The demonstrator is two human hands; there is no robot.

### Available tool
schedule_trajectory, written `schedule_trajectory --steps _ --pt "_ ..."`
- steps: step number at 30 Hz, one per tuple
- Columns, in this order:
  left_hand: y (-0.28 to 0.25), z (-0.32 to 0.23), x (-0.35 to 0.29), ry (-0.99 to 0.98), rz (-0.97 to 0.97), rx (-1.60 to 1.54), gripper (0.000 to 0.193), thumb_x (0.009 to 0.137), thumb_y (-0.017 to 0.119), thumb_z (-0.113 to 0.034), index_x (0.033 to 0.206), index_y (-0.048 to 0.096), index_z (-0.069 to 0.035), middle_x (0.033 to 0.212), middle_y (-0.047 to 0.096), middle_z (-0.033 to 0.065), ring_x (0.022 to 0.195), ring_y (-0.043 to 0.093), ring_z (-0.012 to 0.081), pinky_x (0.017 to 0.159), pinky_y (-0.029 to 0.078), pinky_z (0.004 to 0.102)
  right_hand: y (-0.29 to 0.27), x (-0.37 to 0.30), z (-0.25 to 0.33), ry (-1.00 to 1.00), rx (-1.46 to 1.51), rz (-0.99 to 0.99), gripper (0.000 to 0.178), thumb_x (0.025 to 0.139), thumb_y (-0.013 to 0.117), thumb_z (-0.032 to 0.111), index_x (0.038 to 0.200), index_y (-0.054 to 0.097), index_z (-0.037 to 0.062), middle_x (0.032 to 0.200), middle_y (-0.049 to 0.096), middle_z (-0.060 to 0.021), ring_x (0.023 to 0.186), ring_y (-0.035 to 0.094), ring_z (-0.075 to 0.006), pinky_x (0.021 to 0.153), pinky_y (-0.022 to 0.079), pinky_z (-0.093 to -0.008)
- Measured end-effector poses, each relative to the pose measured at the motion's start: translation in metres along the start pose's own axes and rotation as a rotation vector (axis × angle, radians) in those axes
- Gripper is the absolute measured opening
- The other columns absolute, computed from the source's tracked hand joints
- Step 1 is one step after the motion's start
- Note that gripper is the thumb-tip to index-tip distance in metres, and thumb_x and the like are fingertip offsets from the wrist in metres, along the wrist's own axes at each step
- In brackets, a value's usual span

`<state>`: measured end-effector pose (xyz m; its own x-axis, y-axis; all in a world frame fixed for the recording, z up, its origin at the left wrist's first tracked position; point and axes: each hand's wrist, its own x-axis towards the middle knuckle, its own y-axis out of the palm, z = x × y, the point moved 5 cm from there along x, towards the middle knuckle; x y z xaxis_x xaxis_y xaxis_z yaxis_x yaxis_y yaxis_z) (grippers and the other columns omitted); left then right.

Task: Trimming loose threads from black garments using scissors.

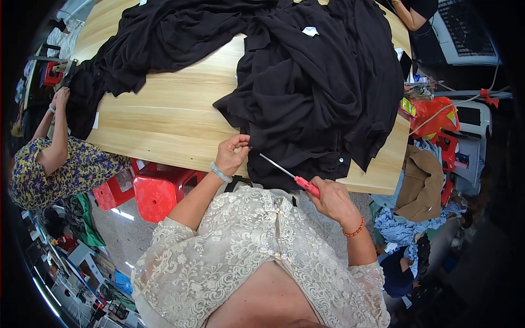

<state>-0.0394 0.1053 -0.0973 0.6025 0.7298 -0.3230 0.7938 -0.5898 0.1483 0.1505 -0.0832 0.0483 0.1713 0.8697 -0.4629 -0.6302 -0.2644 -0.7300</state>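
Head view: at the table's (175,126) near edge, the right hand (334,200) grips a red-handled tool (299,181); the left hand (232,155) has thumb and forefinger close together, any hold unclear, beside black cloth (301,93) spreading to the far edge.

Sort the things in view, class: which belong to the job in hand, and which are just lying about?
In use:
red-handled tool, in the right hand
black cloth, by the left hand
wooden table, under the cloth

Apparently lying about:
red stool
brown cloth
orange-red bag
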Motion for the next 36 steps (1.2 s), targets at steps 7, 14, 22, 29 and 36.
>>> schedule_trajectory --steps 7,14,22,29,36 --pt "0.0 0.009 -0.005 0.062 0.112 0.178 0.026 0.083 0.061 0.003 0.109 0.066 0.003 0.095 0.069 0.004 0.088 0.064 0.0106 0.082 0.051 0.0247 0.001 0.004 0.01 -0.002 -0.058 0.048 0.02 0.086 0.067 0.021 0.095 0.059 0.005 0.077 0.067 -0.0177 0.077 0.067 -0.0366 0.067 0.051 -0.0458" --pt "0.009 0.029 0.027 -0.517 0.208 -0.737 0.027 0.093 0.066 -0.029 0.113 0.062 -0.011 0.107 0.066 0.0022 0.098 0.061 0.0139 0.084 0.047 0.0273 0.005 0.012 0.011 -0.041 0.076 -0.061 0.025 0.083 0.067 0.011 0.107 0.059 0.0063 0.088 0.063 -0.0142 0.086 0.062 -0.0343 0.076 0.049 -0.0433" --pt "0.006 0.021 0.049 -0.33 -0.045 -0.763 0.016 0.093 0.068 -0.024 0.095 0.065 -0.008 0.085 0.066 0.0011 0.065 0.056 0.0105 0.055 0.041 0.025 -0.008 0.022 0.008 -0.012 0.076 -0.112 0.023 0.085 0.067 0.012 0.105 0.058 0.0057 0.089 0.064 -0.0145 0.087 0.063 -0.0349 0.075 0.048 -0.0433" --pt "0.002 0.015 0.045 -0.404 -0.129 -0.796 0.024 0.094 0.065 -0.03 0.103 0.062 -0.008 0.089 0.069 0.0051 0.068 0.062 0.0133 0.057 0.049 0.0252 -0.003 0.041 0.018 -0.016 0.045 -0.071 0.018 0.088 0.066 0.018 0.098 0.059 0.0056 0.086 0.065 -0.0152 0.082 0.064 -0.0365 0.071 0.048 -0.0445" --pt "0.008 0.021 0.063 -0.603 0.127 -1.019 0.024 0.09 0.071 -0.035 0.088 0.068 -0.011 0.087 0.07 0.0048 0.064 0.059 0.0131 0.056 0.047 0.0232 -0.005 0.044 0.013 0.001 0.037 -0.115 0.019 0.087 0.067 0.019 0.098 0.059 0.0057 0.085 0.065 -0.0151 0.083 0.064 -0.0359 0.072 0.048 -0.0447"
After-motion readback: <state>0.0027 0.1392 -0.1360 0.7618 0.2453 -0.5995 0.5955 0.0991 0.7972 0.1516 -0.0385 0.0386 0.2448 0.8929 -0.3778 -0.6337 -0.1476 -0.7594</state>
